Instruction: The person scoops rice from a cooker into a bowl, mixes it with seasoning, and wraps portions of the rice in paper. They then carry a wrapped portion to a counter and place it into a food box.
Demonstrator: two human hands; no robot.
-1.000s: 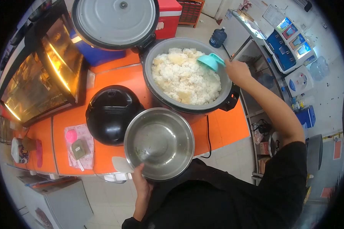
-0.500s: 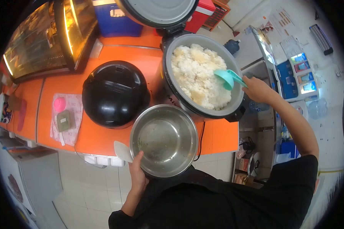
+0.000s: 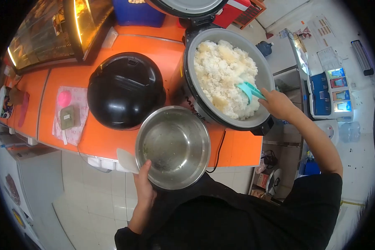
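My right hand [image 3: 276,104] is closed round the handle of a teal rice scoop [image 3: 248,90], whose head is dug into the heap of white rice [image 3: 221,68]. That rice fills the grey pot of an open rice cooker [image 3: 191,77]. With my left hand [image 3: 144,188] I grip the near left rim of a steel bowl [image 3: 175,146], thumb over the edge. A few green bits cling inside the bowl. A white rice paddle [image 3: 126,160] sticks out between that hand and the bowl.
A closed black rice cooker [image 3: 126,89] stands left of the open one on the orange counter [image 3: 100,139]. Further left are a pink sheet [image 3: 76,130] with small items and a lit glass display case [image 3: 56,33]. Metal shelves [image 3: 289,143] stand to the right.
The scoop has turned and its bowl now sits deeper in the rice. My left hand still holds the steel bowl. The whole view has shifted slightly.
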